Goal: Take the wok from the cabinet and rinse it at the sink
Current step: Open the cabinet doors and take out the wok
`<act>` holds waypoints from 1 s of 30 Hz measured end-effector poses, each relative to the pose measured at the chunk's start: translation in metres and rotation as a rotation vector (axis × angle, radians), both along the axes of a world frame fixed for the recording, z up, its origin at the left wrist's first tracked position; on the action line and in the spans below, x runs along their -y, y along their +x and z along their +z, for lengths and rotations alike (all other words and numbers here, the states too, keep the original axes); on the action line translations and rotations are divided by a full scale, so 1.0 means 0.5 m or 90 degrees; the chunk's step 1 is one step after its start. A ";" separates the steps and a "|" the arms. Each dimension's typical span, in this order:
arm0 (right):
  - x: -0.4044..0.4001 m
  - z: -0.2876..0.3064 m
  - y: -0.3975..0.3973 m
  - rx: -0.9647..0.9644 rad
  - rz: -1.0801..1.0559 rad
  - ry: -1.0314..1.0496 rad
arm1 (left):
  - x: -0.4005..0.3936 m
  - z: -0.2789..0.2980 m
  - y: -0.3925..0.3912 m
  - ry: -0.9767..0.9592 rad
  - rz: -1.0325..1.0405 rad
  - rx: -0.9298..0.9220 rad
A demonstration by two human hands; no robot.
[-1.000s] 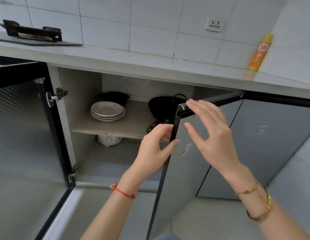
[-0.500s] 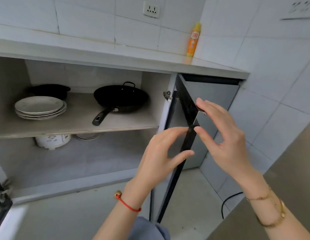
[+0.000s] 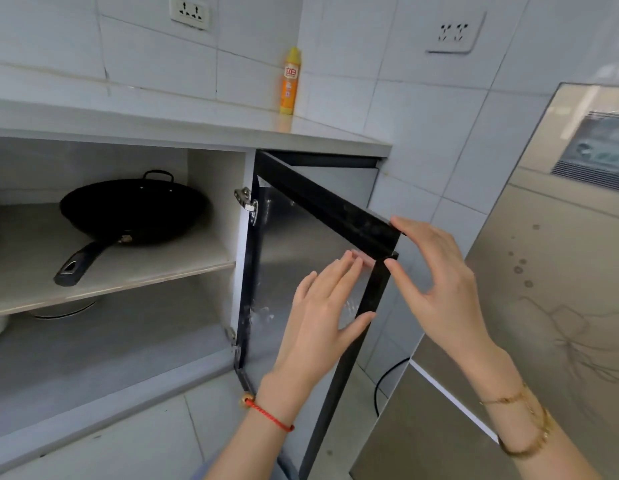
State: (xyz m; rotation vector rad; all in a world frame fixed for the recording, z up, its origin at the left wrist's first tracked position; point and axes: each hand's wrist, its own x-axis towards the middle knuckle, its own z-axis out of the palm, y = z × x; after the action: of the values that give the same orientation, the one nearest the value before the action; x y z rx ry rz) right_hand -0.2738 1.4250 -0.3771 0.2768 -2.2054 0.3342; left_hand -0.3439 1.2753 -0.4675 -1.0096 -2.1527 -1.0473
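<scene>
While standing wide open, touched at the free upper corner of cabinet door [image 3: 301,230] by both hands. Left hand [image 3: 322,317]: fingers [image 3: 342,271] straight, flat against inner panel, gripping nothing. Right hand [image 3: 439,292]: fingers spread, tips touching the corner, no closed grip. Wok [image 3: 135,209]: on upper shelf [image 3: 145,271] inside cabinet, handle pointing outward, well apart from both hands.

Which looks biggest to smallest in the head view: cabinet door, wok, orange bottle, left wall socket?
cabinet door, nearest the camera
wok
orange bottle and left wall socket: look alike, unranked
</scene>
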 end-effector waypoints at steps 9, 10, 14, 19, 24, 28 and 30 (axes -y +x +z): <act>-0.089 -0.007 -0.033 -0.062 -0.148 0.091 | -0.085 -0.004 -0.042 -0.067 0.004 0.015; -0.091 -0.009 -0.034 -0.066 -0.153 0.090 | -0.088 -0.007 -0.045 -0.066 0.003 0.015; -0.096 -0.013 -0.040 -0.065 -0.159 0.076 | -0.097 -0.016 -0.053 -0.072 -0.015 0.025; -0.097 -0.014 -0.039 -0.064 -0.154 0.074 | -0.096 -0.017 -0.055 -0.073 -0.024 0.040; -0.084 -0.012 -0.032 -0.061 -0.126 0.072 | -0.073 -0.014 -0.051 -0.063 -0.043 0.041; -0.059 -0.012 -0.023 -0.066 -0.100 0.059 | -0.049 -0.012 -0.041 -0.071 -0.039 0.038; -0.042 -0.010 -0.018 -0.083 -0.096 0.070 | -0.032 -0.012 -0.035 -0.065 -0.028 0.032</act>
State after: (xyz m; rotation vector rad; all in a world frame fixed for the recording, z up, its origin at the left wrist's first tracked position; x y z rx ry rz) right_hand -0.2827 1.4461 -0.3820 0.1841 -2.1035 0.1093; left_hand -0.3615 1.2913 -0.4737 -1.0930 -2.2532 -1.0012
